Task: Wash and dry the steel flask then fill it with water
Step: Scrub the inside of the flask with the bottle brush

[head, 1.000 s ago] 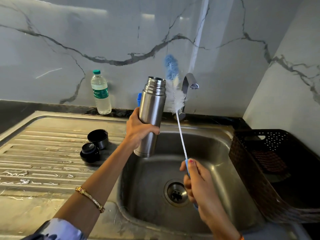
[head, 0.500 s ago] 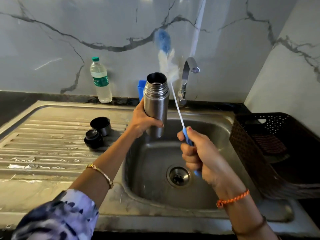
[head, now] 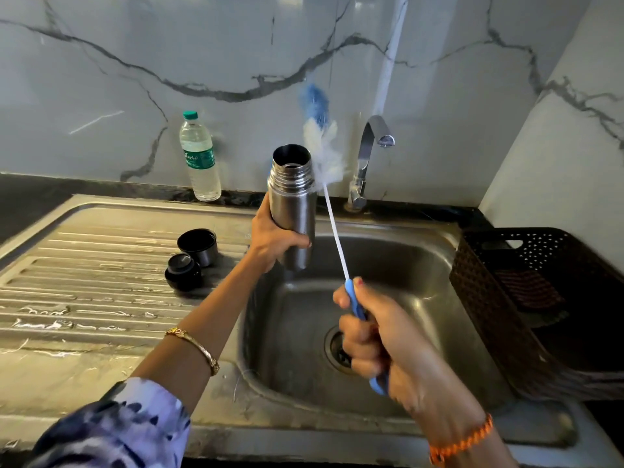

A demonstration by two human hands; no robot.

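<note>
My left hand (head: 273, 241) grips the steel flask (head: 293, 197) by its lower body and holds it upright, mouth open, over the back edge of the sink basin (head: 398, 271). My right hand (head: 371, 336) grips the blue handle of a long bottle brush (head: 320, 143). Its white and blue bristle head sticks up just right of the flask's mouth, outside it. The flask's black cup (head: 197, 244) and black stopper (head: 183, 272) sit on the ribbed drainboard (head: 84, 271).
A chrome tap (head: 366, 157) stands behind the basin, with no water running. A plastic water bottle (head: 200, 157) stands against the marble wall. A dark perforated basket (head: 540, 298) sits to the right of the sink. The drain (head: 336, 346) lies below my right hand.
The flask's mouth has tilted toward me, so I see into it. The brush stays beside the flask, its head beside and above the mouth.
</note>
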